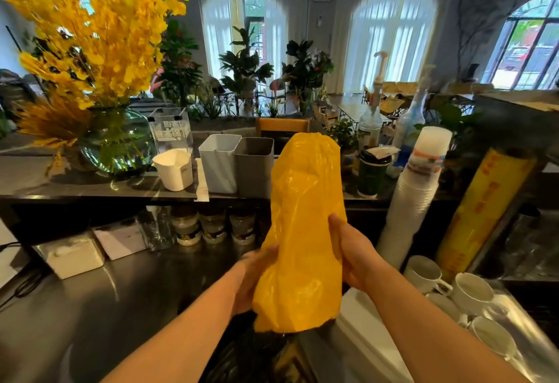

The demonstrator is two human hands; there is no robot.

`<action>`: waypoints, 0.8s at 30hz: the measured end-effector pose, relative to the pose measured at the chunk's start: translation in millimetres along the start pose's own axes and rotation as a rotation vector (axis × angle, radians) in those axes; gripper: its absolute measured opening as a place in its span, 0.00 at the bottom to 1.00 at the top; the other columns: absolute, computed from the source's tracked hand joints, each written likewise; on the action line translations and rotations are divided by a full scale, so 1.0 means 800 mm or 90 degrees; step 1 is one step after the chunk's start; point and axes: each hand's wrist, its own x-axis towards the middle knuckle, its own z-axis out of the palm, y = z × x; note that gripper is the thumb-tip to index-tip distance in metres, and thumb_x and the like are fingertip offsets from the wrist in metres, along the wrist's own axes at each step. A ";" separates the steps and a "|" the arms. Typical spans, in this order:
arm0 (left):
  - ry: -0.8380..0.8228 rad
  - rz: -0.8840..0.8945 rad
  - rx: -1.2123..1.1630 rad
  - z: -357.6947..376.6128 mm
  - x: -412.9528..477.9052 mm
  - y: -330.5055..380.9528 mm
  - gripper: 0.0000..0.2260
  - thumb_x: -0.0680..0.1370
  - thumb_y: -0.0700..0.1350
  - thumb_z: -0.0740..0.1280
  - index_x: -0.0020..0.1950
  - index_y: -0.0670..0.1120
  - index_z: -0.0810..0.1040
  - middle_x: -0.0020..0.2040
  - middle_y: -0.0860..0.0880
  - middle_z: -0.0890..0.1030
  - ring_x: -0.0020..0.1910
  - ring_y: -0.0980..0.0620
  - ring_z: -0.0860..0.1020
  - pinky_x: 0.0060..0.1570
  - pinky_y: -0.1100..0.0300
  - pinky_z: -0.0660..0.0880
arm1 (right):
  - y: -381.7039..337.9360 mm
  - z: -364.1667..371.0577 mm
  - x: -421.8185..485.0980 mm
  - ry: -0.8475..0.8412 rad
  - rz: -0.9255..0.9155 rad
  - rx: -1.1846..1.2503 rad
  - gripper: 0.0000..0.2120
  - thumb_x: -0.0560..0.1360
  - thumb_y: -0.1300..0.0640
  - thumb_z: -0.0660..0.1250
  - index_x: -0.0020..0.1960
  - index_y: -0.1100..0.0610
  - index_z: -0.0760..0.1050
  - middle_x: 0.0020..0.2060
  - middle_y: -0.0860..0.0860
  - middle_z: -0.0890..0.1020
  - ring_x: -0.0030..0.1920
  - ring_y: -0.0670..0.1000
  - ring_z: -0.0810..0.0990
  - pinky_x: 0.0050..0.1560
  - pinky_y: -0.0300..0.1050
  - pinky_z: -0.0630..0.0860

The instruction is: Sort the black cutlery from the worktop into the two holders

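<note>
Both hands hold a yellow bag [305, 216] upright above the near edge of the steel bench [121, 307], approx. at its middle. L hand [254, 276] grasps the bag's lower left side, fingers wrapped round the plastic; it's a bit blurred. R hand [351, 255] grasps the right side, thumb on the front, other fingers hidden behind. The bag is opaque, so its contents don't show.

Under the bag, at the bench's near edge, sits a dark heap [257, 358]. It's too dim to tell whether it's the black cutlery.

The 2 holders stand side by side, touching, on the front edge of the raised shelf [90, 183] at the bench's far side: white holder [219, 163] on the left, grey holder [253, 168] on the right, just left of the bag's top. Neither shows anything sticking out.

Left of them on the shelf: a white jug [175, 169], a clear sign [171, 131] and a glass vase [118, 143] w/ yellow flowers [99, 25]. Jars [211, 225] line up under the shelf. At the bench's right edge are a stack of plastic cups [414, 195], a cling-film roll [484, 207] and white mugs [472, 292].
</note>
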 end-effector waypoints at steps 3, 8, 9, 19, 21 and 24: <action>0.119 0.065 -0.024 -0.005 -0.002 0.014 0.36 0.67 0.60 0.83 0.71 0.52 0.76 0.64 0.42 0.82 0.62 0.37 0.80 0.67 0.35 0.74 | 0.001 -0.019 0.006 0.027 0.010 -0.023 0.20 0.86 0.42 0.58 0.72 0.52 0.72 0.58 0.54 0.86 0.56 0.59 0.86 0.50 0.59 0.80; 0.288 0.243 0.100 -0.038 -0.002 0.033 0.16 0.79 0.62 0.70 0.58 0.52 0.79 0.59 0.47 0.82 0.58 0.42 0.79 0.62 0.36 0.77 | -0.006 -0.051 0.014 0.110 0.037 -0.038 0.20 0.86 0.45 0.62 0.72 0.56 0.74 0.59 0.59 0.86 0.58 0.63 0.84 0.64 0.67 0.77; 0.276 0.249 0.111 -0.036 -0.002 0.037 0.17 0.80 0.62 0.69 0.61 0.52 0.79 0.61 0.47 0.81 0.58 0.43 0.78 0.63 0.38 0.76 | -0.002 -0.051 0.016 0.113 0.045 -0.037 0.21 0.85 0.43 0.63 0.71 0.55 0.75 0.58 0.59 0.86 0.58 0.64 0.85 0.65 0.68 0.77; 0.199 0.178 0.055 -0.037 0.011 0.042 0.14 0.83 0.55 0.68 0.65 0.49 0.80 0.68 0.45 0.78 0.68 0.40 0.74 0.67 0.45 0.70 | 0.016 -0.064 0.010 0.131 0.062 -0.133 0.27 0.80 0.49 0.73 0.74 0.57 0.70 0.58 0.58 0.82 0.56 0.62 0.83 0.58 0.64 0.79; 0.229 0.259 0.019 -0.037 0.011 0.040 0.10 0.82 0.52 0.69 0.59 0.49 0.82 0.61 0.45 0.81 0.63 0.42 0.78 0.64 0.46 0.74 | 0.008 -0.062 0.014 0.174 0.028 -0.149 0.27 0.81 0.48 0.71 0.75 0.58 0.70 0.57 0.55 0.81 0.56 0.60 0.81 0.59 0.63 0.77; 0.251 0.334 -0.043 -0.024 0.001 0.041 0.10 0.82 0.49 0.69 0.64 0.54 0.81 0.63 0.53 0.79 0.61 0.50 0.77 0.61 0.49 0.74 | -0.006 -0.056 0.014 0.235 -0.036 -0.152 0.29 0.82 0.44 0.69 0.77 0.57 0.70 0.65 0.55 0.79 0.64 0.62 0.78 0.68 0.66 0.74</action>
